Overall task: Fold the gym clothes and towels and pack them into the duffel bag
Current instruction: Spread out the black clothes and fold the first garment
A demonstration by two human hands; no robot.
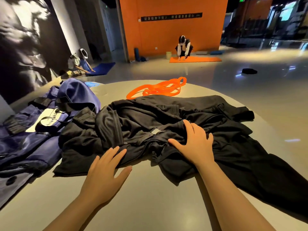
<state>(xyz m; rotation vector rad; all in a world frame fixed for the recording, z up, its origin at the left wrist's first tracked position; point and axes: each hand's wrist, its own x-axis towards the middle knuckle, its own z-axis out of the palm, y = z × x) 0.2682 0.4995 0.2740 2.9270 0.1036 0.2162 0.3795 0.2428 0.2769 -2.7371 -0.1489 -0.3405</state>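
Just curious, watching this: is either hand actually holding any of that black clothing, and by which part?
Neither holds anything. The left hand and right hand lie flat, fingers straight, on the crumpled black clothes.

We are in a gym, on its open floor. Against an orange wall (173, 34) with a dark sign strip (171, 17), a person (183, 47) kneels on an orange mat (200, 59). To the left another person (80, 62) bends over a blue mat (103, 68), and a rolled mat (136, 54) stands by the wall. Dim exercise machines (260, 25) line the far right across the glossy grey floor (250, 84). Close to us, orange resistance bands (158, 89) lie near the far edge of a pale round table (150, 197).
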